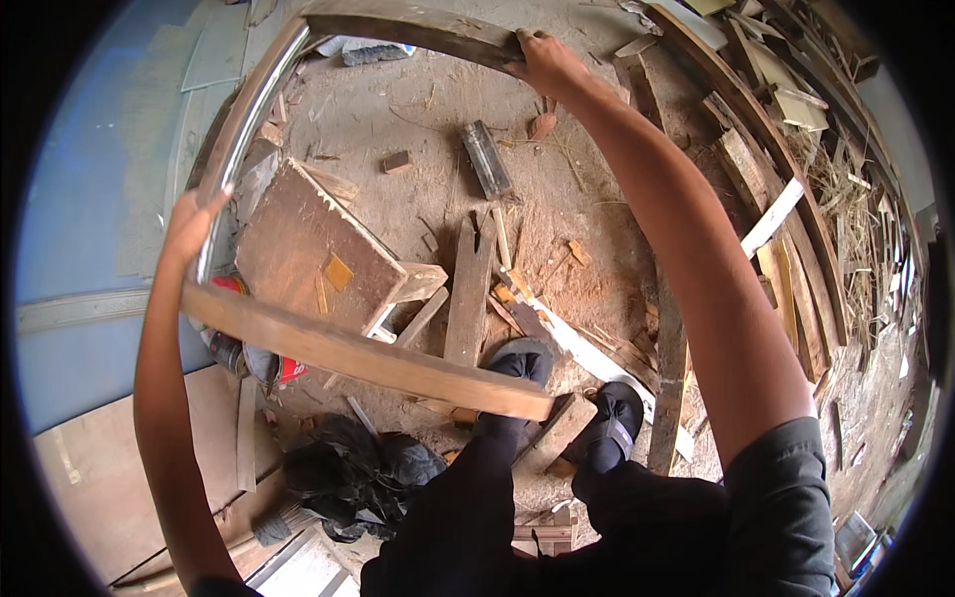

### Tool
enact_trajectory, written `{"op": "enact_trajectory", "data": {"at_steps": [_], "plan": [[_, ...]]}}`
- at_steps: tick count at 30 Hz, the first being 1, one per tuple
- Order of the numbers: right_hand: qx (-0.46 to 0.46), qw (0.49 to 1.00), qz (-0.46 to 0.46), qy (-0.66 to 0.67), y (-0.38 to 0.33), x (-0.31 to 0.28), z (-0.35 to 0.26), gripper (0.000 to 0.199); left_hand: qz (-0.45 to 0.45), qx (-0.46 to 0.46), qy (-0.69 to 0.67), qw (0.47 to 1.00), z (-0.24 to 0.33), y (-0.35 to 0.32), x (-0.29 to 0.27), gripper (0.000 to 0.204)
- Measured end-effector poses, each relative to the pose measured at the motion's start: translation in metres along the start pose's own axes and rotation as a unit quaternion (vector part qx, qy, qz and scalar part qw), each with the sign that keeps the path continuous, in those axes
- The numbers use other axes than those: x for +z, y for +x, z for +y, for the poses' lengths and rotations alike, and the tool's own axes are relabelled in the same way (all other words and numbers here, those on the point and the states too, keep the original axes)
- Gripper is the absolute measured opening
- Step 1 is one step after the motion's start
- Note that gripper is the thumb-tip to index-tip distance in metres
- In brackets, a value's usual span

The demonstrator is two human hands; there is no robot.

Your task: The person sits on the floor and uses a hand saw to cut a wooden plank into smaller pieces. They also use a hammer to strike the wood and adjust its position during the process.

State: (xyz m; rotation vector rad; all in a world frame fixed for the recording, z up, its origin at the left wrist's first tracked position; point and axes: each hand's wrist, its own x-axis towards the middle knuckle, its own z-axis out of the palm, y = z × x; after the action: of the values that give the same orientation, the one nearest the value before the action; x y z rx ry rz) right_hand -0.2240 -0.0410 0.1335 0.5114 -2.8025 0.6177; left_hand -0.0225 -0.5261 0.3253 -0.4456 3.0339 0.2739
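A wooden frame [368, 350] is hanging above the littered floor [428, 104], in front of the person's body; three bars are showing, one far, one near and one at the left, while no fourth bar is closing the right side; the near bar is passing in front of the left ankle.

Two hands are holding it; the left hand [187, 227] is gripping the left bar below its middle, fingers curling onto the inner edge; the right hand [545, 68] is closing around the right end of the far bar; they are probably standing this far apart to share the weight and to stop the near bar from dipping, since nothing is visibly propping that bar.

Beneath the frame, one brown panel [298, 234] is lying tilted, seemingly because wood under its right edge is lifting it; beyond it, one dark block [486, 161] and one small brick piece [396, 162] are lying apart; two shoes, left [524, 358] and right [621, 410], are standing among scraps; one black bag [353, 473] is slumping beside the left leg; at the right, boards [751, 174] are lying lengthwise, too jumbled for counting.
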Motion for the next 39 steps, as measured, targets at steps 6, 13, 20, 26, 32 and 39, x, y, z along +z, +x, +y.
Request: {"op": "enact_trajectory", "data": {"at_steps": [6,13,20,26,32,39], "plan": [[-0.148,0.986,0.026,0.068,-0.046,-0.014,0.025,0.051,0.026,-0.041,-0.122,0.991,0.017,-0.119,0.067,0.044],[0.224,0.972,-0.004,-0.067,-0.308,-0.073,0.076,0.097,-0.050,-0.114,-0.152,0.980,0.041,-0.153,0.101,0.044],[0.303,0.940,-0.132,-0.080,-0.408,-0.039,0.070,0.114,-0.006,-0.117,-0.195,0.974,0.036,-0.170,0.142,0.074],[0.266,0.952,-0.150,0.027,-0.381,-0.086,0.049,0.100,0.017,-0.141,-0.191,0.971,0.057,-0.178,0.135,0.083],[0.190,0.968,-0.104,0.124,-0.376,-0.101,0.034,0.102,0.095,0.126,-0.165,0.974,0.167,-0.176,0.120,0.068],[0.242,0.935,-0.179,0.189,-0.374,-0.076,0.037,0.099,-0.338,0.176,-0.238,0.893,0.317,-0.111,0.247,0.075]]}}
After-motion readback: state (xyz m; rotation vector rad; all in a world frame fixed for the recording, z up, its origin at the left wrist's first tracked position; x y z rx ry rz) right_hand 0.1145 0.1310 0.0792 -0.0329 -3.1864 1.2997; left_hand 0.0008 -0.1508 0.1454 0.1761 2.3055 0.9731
